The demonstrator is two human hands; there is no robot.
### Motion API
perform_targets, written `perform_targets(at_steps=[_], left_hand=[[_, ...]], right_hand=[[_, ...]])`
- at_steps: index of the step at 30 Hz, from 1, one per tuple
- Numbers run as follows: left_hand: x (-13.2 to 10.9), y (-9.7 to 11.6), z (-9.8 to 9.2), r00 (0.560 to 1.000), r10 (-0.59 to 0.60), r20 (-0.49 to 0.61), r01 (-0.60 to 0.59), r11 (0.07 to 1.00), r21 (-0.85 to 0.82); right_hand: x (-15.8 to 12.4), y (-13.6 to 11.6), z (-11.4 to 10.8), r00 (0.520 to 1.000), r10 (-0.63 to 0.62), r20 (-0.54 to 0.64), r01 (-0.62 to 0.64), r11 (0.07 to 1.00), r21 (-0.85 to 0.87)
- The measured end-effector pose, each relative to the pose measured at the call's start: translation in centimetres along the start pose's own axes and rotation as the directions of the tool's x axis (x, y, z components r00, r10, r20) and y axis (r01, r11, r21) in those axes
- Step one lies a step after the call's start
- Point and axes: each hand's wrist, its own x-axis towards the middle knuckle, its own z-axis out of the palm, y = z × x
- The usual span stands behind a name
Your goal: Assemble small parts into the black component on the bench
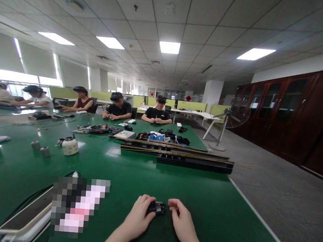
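Note:
A small black device with what looks like exposed inner parts (158, 208) is at the near middle of the green table. My left hand (139, 217) grips its left end between thumb and fingers. Just right of the device, my right hand (180, 221) is apart from it, fingers curved and thumb separate, with nothing visible in them. The device's left end is hidden under my left fingers.
Left of my hands lie a phone-like device (28, 209) with a black cable and a blurred pink-and-white item (84, 210). Long black rails (194, 164) cross the table ahead. A cream jar (70, 146) and two grey cylinders stand left. Several people sit beyond.

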Motion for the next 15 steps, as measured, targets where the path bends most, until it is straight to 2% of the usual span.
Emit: perform_targets(at_steps=[10, 15], left_hand=[[0.25, -0.04, 0.36, 1.0, -0.001, -0.017, 0.002, 0.998, 0.061], [0.26, 0.45, 0.36, 1.0, -0.009, -0.016, 0.012, 0.989, 0.149]], right_hand=[[0.06, 0.26, 0.09, 1.0, -0.024, -0.004, 0.023, 0.999, -0.023], [0.33, 0.49, 0.24, 0.999, -0.045, -0.008, 0.044, 0.998, -0.052]])
